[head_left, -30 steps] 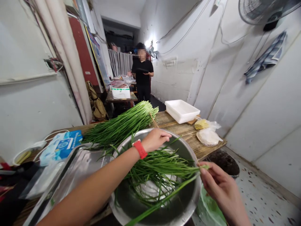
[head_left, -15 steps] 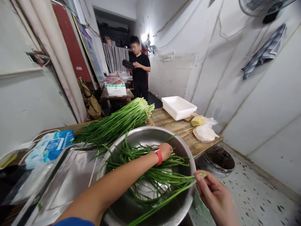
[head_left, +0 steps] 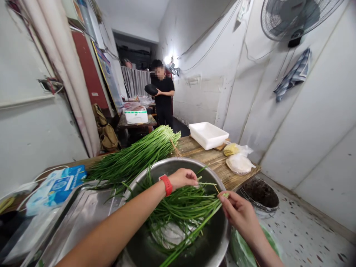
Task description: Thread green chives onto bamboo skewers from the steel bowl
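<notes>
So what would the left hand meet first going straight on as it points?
Probably the right hand; depth is unclear, so it might pass above toward the metal basin's rim.

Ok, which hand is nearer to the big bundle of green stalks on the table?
The left hand. It is over the metal bowl, on the near side of the green bundle; the right hand is farther off, at the bowl's right rim.

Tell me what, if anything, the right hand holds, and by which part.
The right hand grips a bunch of green stalks by their pale ends.
</notes>
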